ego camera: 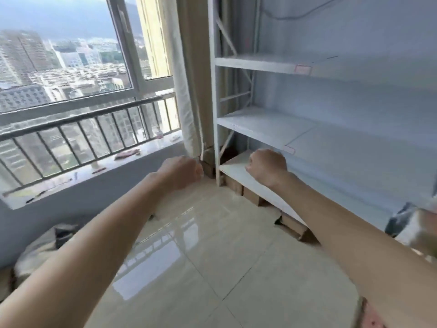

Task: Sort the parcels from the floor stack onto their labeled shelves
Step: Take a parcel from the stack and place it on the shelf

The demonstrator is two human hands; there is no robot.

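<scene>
Our forearms out front; left hand (182,172) and right hand (268,165) fisted, holding nothing. Grey parcel (411,223) beside us looks soft, light: we pinch its edge.

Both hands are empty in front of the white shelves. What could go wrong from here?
1. The pink labels are blurred, so a parcel may go to the wrong shelf.
2. The glossy floor tiles might be slippery while carrying.
3. Brown boxes jut from under the lowest shelf; a foot could catch them.
</scene>
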